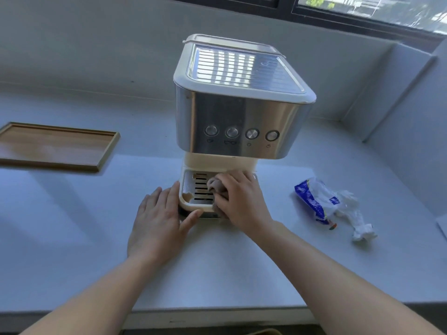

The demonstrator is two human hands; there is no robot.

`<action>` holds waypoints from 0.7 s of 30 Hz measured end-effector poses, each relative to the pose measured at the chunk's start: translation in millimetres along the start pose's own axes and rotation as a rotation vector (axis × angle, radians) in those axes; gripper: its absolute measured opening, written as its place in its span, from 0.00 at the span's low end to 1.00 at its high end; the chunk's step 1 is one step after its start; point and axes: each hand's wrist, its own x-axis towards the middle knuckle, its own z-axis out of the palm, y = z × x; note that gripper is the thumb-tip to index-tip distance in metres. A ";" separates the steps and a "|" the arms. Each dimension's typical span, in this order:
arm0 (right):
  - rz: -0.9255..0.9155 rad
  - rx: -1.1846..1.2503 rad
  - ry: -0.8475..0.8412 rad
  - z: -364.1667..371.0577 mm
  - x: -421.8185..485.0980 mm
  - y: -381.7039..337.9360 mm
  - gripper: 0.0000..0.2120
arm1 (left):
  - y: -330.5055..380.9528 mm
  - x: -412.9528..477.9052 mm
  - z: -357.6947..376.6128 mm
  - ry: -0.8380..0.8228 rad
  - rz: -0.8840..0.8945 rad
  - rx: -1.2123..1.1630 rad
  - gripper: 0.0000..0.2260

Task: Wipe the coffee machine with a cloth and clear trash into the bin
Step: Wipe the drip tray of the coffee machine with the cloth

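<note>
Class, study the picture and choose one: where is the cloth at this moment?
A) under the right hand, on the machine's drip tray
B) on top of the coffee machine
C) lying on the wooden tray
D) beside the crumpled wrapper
A: the right hand grips the bunched cloth and presses it onto the slotted drip tray at the foot of the coffee machine.

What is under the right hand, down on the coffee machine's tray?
A bunched brownish cloth shows beneath the right hand, pressed on the slotted drip tray. The hand hides most of the cloth and the tray's right side.
</note>
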 end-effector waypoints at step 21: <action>-0.095 0.109 -0.021 -12.2 1.3 24.8 0.08 | 0.5 0.2 3.6 0.029 -0.006 0.016 0.38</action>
